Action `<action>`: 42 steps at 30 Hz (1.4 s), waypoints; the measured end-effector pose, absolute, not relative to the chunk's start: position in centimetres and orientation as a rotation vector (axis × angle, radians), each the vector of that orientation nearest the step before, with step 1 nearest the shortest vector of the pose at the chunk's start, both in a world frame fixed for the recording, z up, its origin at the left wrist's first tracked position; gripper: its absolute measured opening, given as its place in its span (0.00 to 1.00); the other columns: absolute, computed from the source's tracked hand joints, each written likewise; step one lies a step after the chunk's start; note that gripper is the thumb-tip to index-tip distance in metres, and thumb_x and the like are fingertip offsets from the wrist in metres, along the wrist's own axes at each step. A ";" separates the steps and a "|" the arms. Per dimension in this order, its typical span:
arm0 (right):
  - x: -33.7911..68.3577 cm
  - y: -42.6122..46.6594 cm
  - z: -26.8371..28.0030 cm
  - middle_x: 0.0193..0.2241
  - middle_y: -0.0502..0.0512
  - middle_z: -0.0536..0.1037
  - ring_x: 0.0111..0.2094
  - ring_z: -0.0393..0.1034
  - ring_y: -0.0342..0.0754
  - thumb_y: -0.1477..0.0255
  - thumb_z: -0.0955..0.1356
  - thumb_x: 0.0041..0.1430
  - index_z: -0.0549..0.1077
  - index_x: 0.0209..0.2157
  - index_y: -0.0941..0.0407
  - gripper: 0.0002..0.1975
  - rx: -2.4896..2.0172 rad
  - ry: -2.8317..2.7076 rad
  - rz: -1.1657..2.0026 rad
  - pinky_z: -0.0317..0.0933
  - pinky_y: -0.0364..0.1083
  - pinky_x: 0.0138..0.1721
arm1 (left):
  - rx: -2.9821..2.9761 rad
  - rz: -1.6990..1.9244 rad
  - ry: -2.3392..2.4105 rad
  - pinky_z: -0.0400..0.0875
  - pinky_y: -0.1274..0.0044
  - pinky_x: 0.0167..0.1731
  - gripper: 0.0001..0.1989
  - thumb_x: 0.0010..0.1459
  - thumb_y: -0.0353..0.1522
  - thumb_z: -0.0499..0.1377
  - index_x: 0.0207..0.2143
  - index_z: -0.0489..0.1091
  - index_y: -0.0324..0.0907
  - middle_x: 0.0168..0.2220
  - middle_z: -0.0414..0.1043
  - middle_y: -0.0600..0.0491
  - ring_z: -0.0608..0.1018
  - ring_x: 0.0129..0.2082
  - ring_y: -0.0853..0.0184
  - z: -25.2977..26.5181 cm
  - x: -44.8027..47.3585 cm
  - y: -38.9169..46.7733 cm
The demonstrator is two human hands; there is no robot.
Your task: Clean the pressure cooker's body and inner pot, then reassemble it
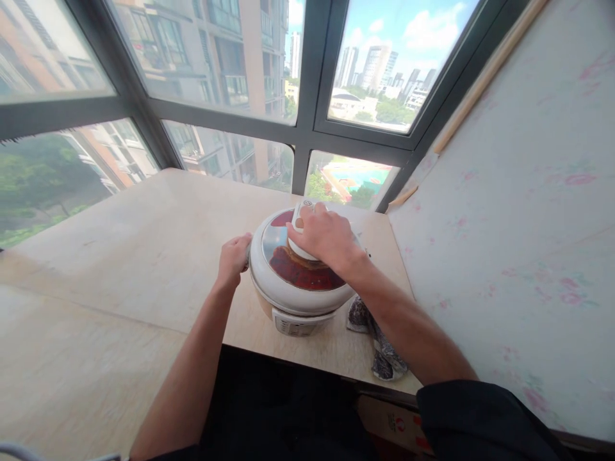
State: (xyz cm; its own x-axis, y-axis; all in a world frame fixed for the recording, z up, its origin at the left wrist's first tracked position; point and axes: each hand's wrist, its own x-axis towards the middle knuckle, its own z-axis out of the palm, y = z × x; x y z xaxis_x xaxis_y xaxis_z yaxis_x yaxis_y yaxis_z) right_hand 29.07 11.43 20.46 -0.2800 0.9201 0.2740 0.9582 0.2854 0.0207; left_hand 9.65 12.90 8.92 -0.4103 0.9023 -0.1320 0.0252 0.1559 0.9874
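Note:
A round white cooker (254, 282) with dark red see-through panels in its lid stands on the pale tabletop. A vented panel (298, 324) faces me at its front. My right hand (324, 234) is closed over the raised white knob (307, 208) at the middle of the lid. At the cooker's left side my left hand (235, 256) is closed, its fingertips mostly hidden. A small dark speckled patch shows between that hand and the cooker; I cannot tell what it is. The lid sits down on the body.
A crumpled dark speckled cloth (384, 352) lies to the cooker's right, partly under my right forearm. Behind are framed windows (307, 121); a flowered wall (519, 256) rises at the right. Below the table edge, a cardboard box (389, 419) shows. A pale curved tube (19, 451) is at the lower left.

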 end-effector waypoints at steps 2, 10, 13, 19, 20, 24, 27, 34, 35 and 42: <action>29.2 11.4 20.3 0.47 0.67 0.75 0.44 0.74 0.58 0.54 0.61 0.68 0.75 0.49 0.58 0.24 -1.712 -2.338 -0.264 0.67 0.51 0.41 | 0.914 1.365 1.626 0.44 0.80 0.13 0.17 0.54 0.42 0.58 0.20 0.58 0.42 0.15 0.51 0.60 0.54 0.14 0.75 8.8 9.6 12.9; 28.9 11.6 20.2 0.46 0.69 0.76 0.45 0.74 0.55 0.54 0.62 0.69 0.75 0.48 0.61 0.24 -1.704 -2.281 -0.241 0.67 0.49 0.43 | 0.923 1.364 1.657 0.44 0.80 0.13 0.19 0.53 0.44 0.60 0.21 0.58 0.42 0.16 0.52 0.60 0.53 0.14 0.76 8.7 9.6 12.9; 28.5 11.6 20.7 0.47 0.71 0.75 0.45 0.75 0.56 0.55 0.62 0.69 0.75 0.49 0.62 0.25 -1.774 -2.264 -0.208 0.68 0.50 0.44 | 0.926 1.365 1.653 0.43 0.80 0.12 0.19 0.53 0.44 0.60 0.20 0.58 0.42 0.16 0.51 0.60 0.53 0.14 0.76 8.7 9.6 12.9; 27.6 11.5 21.6 0.50 0.74 0.75 0.47 0.75 0.58 0.54 0.63 0.69 0.73 0.52 0.64 0.27 -1.888 -2.238 -0.065 0.70 0.51 0.43 | 0.931 1.399 1.615 0.44 0.81 0.13 0.17 0.51 0.41 0.61 0.20 0.59 0.41 0.16 0.52 0.60 0.54 0.14 0.77 8.7 9.7 12.8; 27.5 11.5 21.6 0.50 0.74 0.75 0.48 0.75 0.59 0.54 0.63 0.68 0.73 0.52 0.63 0.27 -1.900 -2.233 -0.052 0.70 0.51 0.43 | 0.936 1.400 1.611 0.44 0.81 0.13 0.17 0.51 0.41 0.61 0.20 0.59 0.41 0.16 0.52 0.60 0.54 0.14 0.77 8.7 9.7 12.8; 27.3 12.0 21.2 0.49 0.74 0.76 0.49 0.74 0.61 0.54 0.64 0.67 0.73 0.53 0.63 0.26 -1.907 -2.234 -0.026 0.70 0.53 0.44 | 0.946 1.383 1.621 0.44 0.81 0.13 0.18 0.54 0.41 0.59 0.20 0.58 0.42 0.15 0.51 0.60 0.54 0.14 0.77 9.1 9.8 12.6; 27.5 12.2 21.0 0.48 0.74 0.77 0.50 0.74 0.61 0.54 0.63 0.67 0.73 0.53 0.63 0.27 -1.885 -2.263 -0.009 0.69 0.54 0.46 | 0.935 1.381 1.603 0.44 0.81 0.13 0.18 0.55 0.41 0.58 0.20 0.57 0.42 0.15 0.50 0.61 0.53 0.14 0.77 9.2 9.8 12.6; 28.4 12.1 20.6 0.49 0.72 0.76 0.47 0.74 0.60 0.54 0.62 0.68 0.73 0.52 0.63 0.27 -1.770 -2.382 -0.153 0.68 0.53 0.44 | 0.905 1.380 1.551 0.43 0.81 0.13 0.17 0.55 0.40 0.58 0.20 0.57 0.43 0.14 0.50 0.61 0.52 0.13 0.77 9.2 9.9 12.5; 28.5 12.1 20.5 0.49 0.72 0.76 0.46 0.74 0.60 0.54 0.62 0.69 0.73 0.51 0.63 0.27 -1.755 -2.390 -0.179 0.68 0.53 0.43 | 0.901 1.383 1.546 0.43 0.81 0.13 0.17 0.55 0.40 0.58 0.20 0.57 0.43 0.14 0.50 0.61 0.52 0.13 0.77 9.2 9.9 12.4; 29.2 12.4 20.2 0.47 0.68 0.76 0.44 0.74 0.59 0.54 0.62 0.69 0.73 0.49 0.63 0.26 -1.653 -2.489 -0.271 0.65 0.50 0.39 | 0.890 1.370 1.533 0.42 0.80 0.13 0.16 0.55 0.41 0.58 0.21 0.57 0.43 0.14 0.49 0.62 0.52 0.13 0.77 9.2 9.8 12.5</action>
State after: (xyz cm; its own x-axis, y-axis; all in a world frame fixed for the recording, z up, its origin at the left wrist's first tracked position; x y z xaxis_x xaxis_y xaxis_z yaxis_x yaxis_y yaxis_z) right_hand 29.25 12.44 20.19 -0.3856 0.8970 0.2160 0.9225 0.3794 0.0711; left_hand 9.78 12.49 9.22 -0.3649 0.9201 -0.1426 -0.0390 0.1380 0.9897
